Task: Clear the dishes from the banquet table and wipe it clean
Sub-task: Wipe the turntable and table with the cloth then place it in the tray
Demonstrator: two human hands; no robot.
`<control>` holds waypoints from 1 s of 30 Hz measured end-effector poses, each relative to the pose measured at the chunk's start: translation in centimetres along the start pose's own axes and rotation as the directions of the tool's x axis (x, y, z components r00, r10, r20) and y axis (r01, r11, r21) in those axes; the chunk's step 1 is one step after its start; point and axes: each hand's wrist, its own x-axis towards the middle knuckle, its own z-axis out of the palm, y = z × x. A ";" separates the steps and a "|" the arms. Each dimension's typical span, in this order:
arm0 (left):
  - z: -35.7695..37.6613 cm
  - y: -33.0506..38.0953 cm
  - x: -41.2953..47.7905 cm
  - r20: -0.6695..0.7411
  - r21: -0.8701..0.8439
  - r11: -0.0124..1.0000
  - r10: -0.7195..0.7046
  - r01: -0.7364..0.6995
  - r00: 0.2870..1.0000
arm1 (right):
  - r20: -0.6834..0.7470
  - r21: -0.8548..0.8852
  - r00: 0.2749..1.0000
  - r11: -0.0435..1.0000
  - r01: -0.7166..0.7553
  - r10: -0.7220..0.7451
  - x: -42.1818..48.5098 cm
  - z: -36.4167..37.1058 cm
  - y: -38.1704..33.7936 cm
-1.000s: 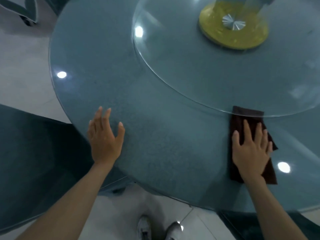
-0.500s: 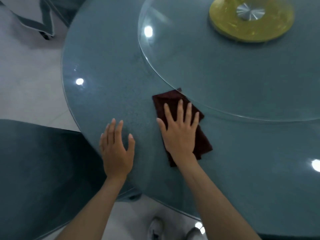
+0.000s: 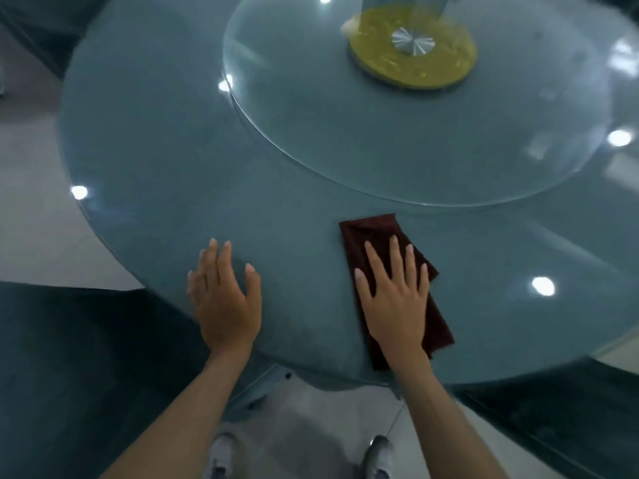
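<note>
The left hand (image 3: 224, 302) is resting flat on the tabletop (image 3: 145, 150); the right hand (image 3: 394, 302), fingers straight, is pressing the cloth (image 3: 371, 228) beneath it. Soft and light, the cloth is probably handling best under flat palm pressure.

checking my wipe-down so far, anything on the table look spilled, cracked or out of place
Nothing stands out. The cloth lies flat on the table under the right hand, and the left hand rests flat near the edge. The glass turntable looks whole. The bright spots look like light reflections, not spills.
</note>
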 end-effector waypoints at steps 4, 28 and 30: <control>-0.7 -0.3 -0.1 0.043 -0.051 0.997 0.060 -0.058 0.997 | -0.023 -0.052 0.979 0.978 -0.204 0.203 -6.7 -1.3 2.0; -2.2 -15.6 21.7 0.047 -0.019 0.963 0.269 -0.268 0.962 | -0.027 0.057 0.998 0.997 0.058 -0.057 0.3 6.3 -32.1; -2.5 -15.4 21.6 0.056 -0.007 0.966 0.257 -0.257 0.965 | -0.047 0.052 0.999 0.999 0.009 -0.006 1.1 5.8 -28.6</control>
